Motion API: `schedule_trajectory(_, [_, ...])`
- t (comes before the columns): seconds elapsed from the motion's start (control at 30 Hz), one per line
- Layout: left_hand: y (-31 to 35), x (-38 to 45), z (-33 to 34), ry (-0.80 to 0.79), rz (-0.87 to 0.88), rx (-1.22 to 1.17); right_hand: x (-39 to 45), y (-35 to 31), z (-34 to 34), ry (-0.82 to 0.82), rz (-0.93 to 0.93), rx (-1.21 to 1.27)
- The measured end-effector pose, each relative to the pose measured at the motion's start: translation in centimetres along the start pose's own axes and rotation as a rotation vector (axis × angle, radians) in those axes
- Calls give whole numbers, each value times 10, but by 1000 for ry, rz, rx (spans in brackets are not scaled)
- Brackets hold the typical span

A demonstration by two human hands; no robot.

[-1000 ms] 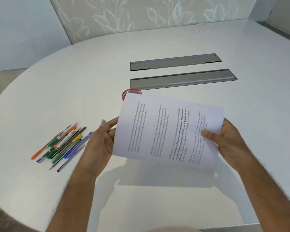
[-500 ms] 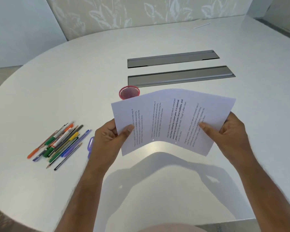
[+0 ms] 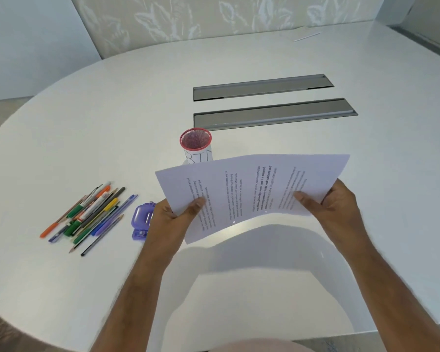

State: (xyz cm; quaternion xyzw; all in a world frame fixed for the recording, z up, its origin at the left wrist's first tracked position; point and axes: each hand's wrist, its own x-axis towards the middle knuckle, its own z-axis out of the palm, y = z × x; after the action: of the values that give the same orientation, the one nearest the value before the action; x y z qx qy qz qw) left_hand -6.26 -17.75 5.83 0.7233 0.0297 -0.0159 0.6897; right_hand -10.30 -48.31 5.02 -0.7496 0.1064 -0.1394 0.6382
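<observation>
Reference: the person's seat is 6 o'clock on the white table.

1. Position of the work. The printed sheet is held in the air above the table, just past the 6 o'clock edge. Its middle bows upward, and its lines of text run sideways to the person. Whether it is one sheet or several cannot be told.
2. Hand state. The left hand pinches the sheet's 8 o'clock corner, thumb on top. The right hand pinches the 3 o'clock edge in the same way.
3. Surroundings. A red mesh cup stands at 11 o'clock of the sheet, its base hidden by the paper. A purple desk tool lies just beside the left hand at 9 o'clock. Further out at 9 o'clock lies a bundle of pens.
4. Step in hand. The sheet appears to be at the orienting stage, lifted and not yet set down.
5. Next move. It likely calls for flattening the bow. The sheet should then be lowered without brushing the cup.
</observation>
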Motion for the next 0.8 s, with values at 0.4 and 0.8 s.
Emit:
schedule_trajectory(0.4, [14,5,21,-47,41,-348,-1,7,41,-66,255,697])
schedule_trajectory(0.8, [1,13,13,-104,-15,-432,16,-26,10,58,5,596])
